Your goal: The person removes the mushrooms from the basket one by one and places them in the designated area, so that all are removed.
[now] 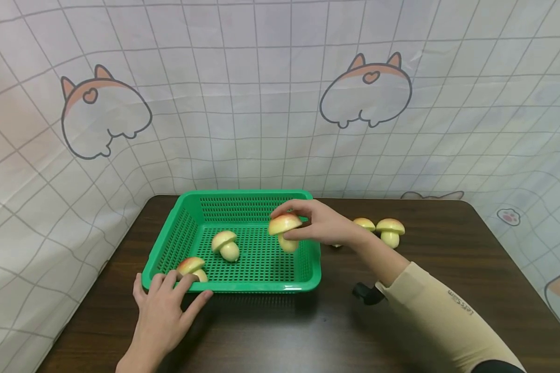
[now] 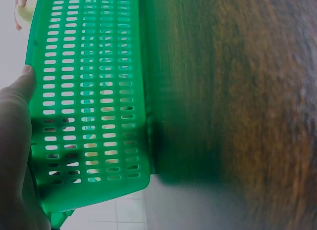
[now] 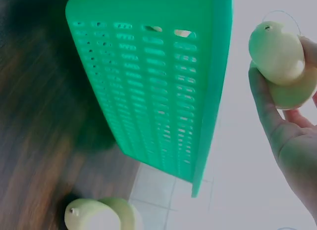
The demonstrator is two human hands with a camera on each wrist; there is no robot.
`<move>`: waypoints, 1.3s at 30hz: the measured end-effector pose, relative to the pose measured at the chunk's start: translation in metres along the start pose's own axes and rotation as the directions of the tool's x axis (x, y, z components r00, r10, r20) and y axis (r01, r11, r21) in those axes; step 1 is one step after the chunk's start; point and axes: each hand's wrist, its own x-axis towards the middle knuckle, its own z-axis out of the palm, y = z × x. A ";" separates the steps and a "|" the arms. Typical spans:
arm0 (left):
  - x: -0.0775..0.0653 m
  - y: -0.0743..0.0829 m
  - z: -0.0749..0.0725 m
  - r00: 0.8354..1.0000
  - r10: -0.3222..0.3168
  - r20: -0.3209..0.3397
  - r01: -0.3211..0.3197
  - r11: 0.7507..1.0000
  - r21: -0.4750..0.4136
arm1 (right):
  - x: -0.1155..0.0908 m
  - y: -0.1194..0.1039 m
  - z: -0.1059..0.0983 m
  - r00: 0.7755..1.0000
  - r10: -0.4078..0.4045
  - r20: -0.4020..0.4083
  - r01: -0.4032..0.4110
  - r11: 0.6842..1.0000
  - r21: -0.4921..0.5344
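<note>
My right hand [image 1: 324,223] holds a toy mushroom [image 1: 284,225] by its cap, above the right part of a green plastic basket [image 1: 261,286]. That mushroom [image 3: 277,54] has a pale rounded stem, turned toward the camera in the right wrist view. At the basket's front left corner, my left hand [image 1: 163,305] grips the rim, fingers over the edge and thumb along the outer side. Just behind those fingers lies a red-and-yellow mushroom [image 1: 191,265], partly covered by them. Another mushroom [image 1: 225,245] lies tilted on the basket floor, left of the middle.
Right of the basket, a mushroom [image 1: 390,231] stands on the dark wooden table [image 1: 448,248]. Beside it is a second mushroom [image 1: 364,224], partly behind my right arm. A black object [image 1: 366,293] shows below that forearm. A white gridded cloth [image 1: 280,119] hangs behind the table.
</note>
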 end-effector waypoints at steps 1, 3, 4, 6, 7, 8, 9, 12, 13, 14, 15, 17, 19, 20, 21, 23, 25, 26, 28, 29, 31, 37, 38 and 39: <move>0.000 0.000 0.000 1.000 0.000 0.000 0.000 1.000 0.000 | -0.001 0.000 -0.002 1.000 -0.006 -0.005 0.006 1.000 0.007; 0.001 0.000 0.000 1.000 0.000 0.000 0.000 1.000 -0.001 | -0.005 0.001 -0.005 1.000 -0.020 -0.015 0.020 1.000 0.019; 0.001 0.000 0.000 1.000 0.000 0.001 0.000 1.000 -0.001 | -0.007 0.001 -0.006 1.000 -0.021 -0.021 0.022 0.999 0.028; 0.001 0.001 -0.001 1.000 -0.001 0.002 0.001 1.000 -0.003 | -0.011 0.001 -0.009 0.999 -0.021 -0.035 0.022 0.999 0.028; 0.001 0.001 -0.001 1.000 -0.001 0.003 0.001 1.000 -0.004 | -0.013 0.002 -0.010 0.999 -0.019 -0.042 0.020 0.999 0.028; 0.001 0.001 -0.001 1.000 -0.001 0.004 0.001 1.000 -0.005 | -0.016 0.002 -0.012 0.999 -0.015 -0.049 0.016 0.999 0.031; 0.002 0.001 -0.001 1.000 -0.001 0.005 0.001 1.000 -0.005 | -0.019 0.002 -0.013 0.999 -0.008 -0.053 0.010 0.999 0.040; 0.002 0.001 -0.001 1.000 0.003 0.005 -0.003 1.000 -0.002 | -0.026 0.003 -0.016 0.997 0.012 -0.070 -0.008 0.998 0.055; 0.003 0.002 -0.001 1.000 0.004 0.004 -0.004 1.000 -0.001 | -0.029 0.003 -0.018 0.997 0.018 -0.076 -0.013 0.998 0.065; 0.003 0.002 -0.001 1.000 0.007 0.003 -0.007 1.000 -0.001 | -0.031 0.003 -0.019 0.996 0.024 -0.085 -0.018 0.998 0.066; 0.003 0.002 -0.001 1.000 0.008 0.001 -0.008 1.000 0.000 | -0.033 0.003 -0.020 0.995 0.029 -0.094 -0.023 0.998 0.063; 0.003 0.002 -0.001 1.000 0.011 -0.001 -0.011 1.000 0.000 | -0.038 0.003 -0.023 0.992 0.040 -0.116 -0.035 0.998 0.048; 0.004 0.002 -0.001 1.000 0.011 -0.001 -0.011 1.000 -0.003 | -0.042 0.004 -0.025 0.989 0.055 -0.138 -0.050 0.998 0.038; 0.004 0.002 0.000 1.000 0.011 -0.001 -0.011 1.000 -0.003 | -0.045 0.004 -0.027 0.987 0.063 -0.147 -0.058 0.998 0.037; 0.004 0.002 0.000 1.000 0.010 0.001 -0.010 1.000 -0.004 | -0.047 0.005 -0.028 0.985 0.069 -0.156 -0.064 0.997 0.037; 0.004 0.003 0.000 1.000 0.009 0.004 -0.009 1.000 -0.005 | -0.053 0.008 -0.031 0.982 0.072 -0.173 -0.066 0.997 0.046; 0.004 0.003 0.000 1.000 0.008 0.008 -0.008 1.000 -0.007 | -0.058 0.011 -0.034 0.979 0.076 -0.189 -0.066 0.996 0.055; 0.004 0.003 0.001 1.000 0.007 0.011 -0.007 1.000 -0.006 | -0.060 0.012 -0.035 0.978 0.074 -0.197 -0.065 0.996 0.055; 0.004 0.003 0.000 1.000 0.005 0.013 -0.005 1.000 -0.006 | -0.065 0.015 -0.037 0.975 0.074 -0.209 -0.061 0.996 0.066; 0.004 0.003 0.000 1.000 0.004 0.014 -0.004 1.000 -0.006 | -0.067 0.017 -0.038 0.974 0.076 -0.215 -0.062 0.996 0.069; 0.003 0.003 0.000 1.000 0.002 0.017 -0.002 1.000 -0.005 | -0.072 0.020 -0.040 0.970 0.085 -0.228 -0.073 0.995 0.062; 0.001 0.001 -0.001 1.000 -0.005 0.028 0.005 1.000 -0.007 | -0.086 0.033 -0.042 0.967 0.093 -0.239 -0.091 0.996 0.019; 0.001 0.001 -0.001 1.000 -0.007 0.030 0.007 1.000 -0.007 | -0.087 0.035 -0.043 0.967 0.090 -0.237 -0.089 0.996 0.014; 0.000 0.000 -0.002 0.999 -0.009 0.031 0.009 1.000 -0.006 | -0.089 0.037 -0.043 0.967 0.089 -0.237 -0.089 0.996 0.011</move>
